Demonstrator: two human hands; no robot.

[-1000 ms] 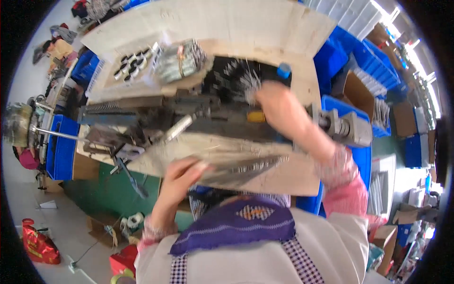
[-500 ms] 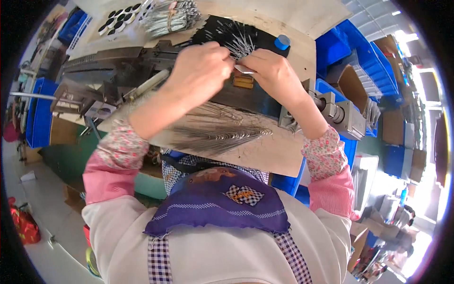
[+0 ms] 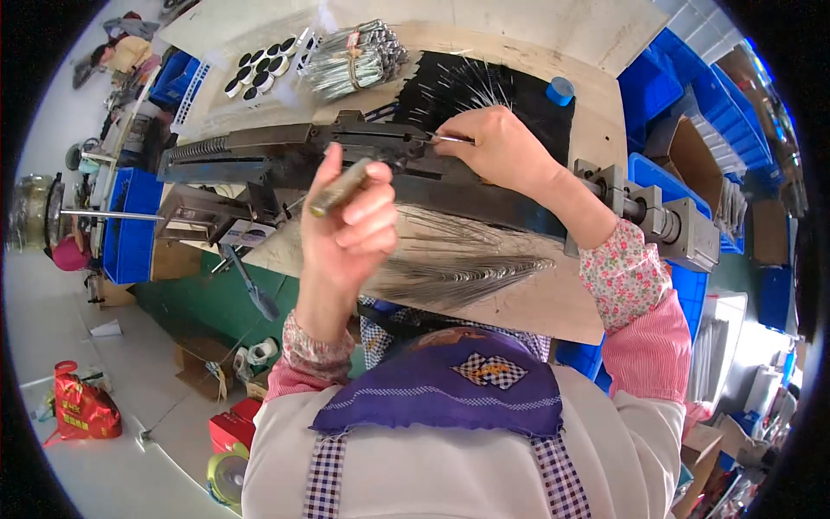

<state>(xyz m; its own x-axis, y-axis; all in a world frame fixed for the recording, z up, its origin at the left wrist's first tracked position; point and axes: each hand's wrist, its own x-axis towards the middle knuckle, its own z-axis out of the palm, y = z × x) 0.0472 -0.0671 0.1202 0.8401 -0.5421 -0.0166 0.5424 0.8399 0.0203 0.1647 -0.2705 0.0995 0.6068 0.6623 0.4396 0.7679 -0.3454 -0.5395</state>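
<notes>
My left hand (image 3: 350, 229) is raised in front of the long dark metal machine (image 3: 285, 160), its fingers closed round a short worn metal rod (image 3: 339, 190), perhaps a handle. Whether the rod joins the machine cannot be made out. My right hand (image 3: 506, 147) pinches a thin silvery metal piece (image 3: 453, 138) at the machine's top, beside a slotted block. Behind that hand, loose thin metal rods (image 3: 471, 86) fan out on a black cloth (image 3: 424, 82). Nearer me, a sheaf of fine wires (image 3: 471, 272) lies on the wooden tabletop (image 3: 566, 303).
A tied bundle of metal rods (image 3: 354, 65) and a white basket (image 3: 216, 91) with black-and-white round pieces stand at the back left. A small blue round container (image 3: 560, 91) sits at the back right. A metal clamp-like fixture (image 3: 661, 221) juts out at the right, near blue bins (image 3: 648, 78).
My left hand has come away from my right hand, moving down and left, and now grips the rod. My right hand stays near the machine's top. The whole view has shifted somewhat.
</notes>
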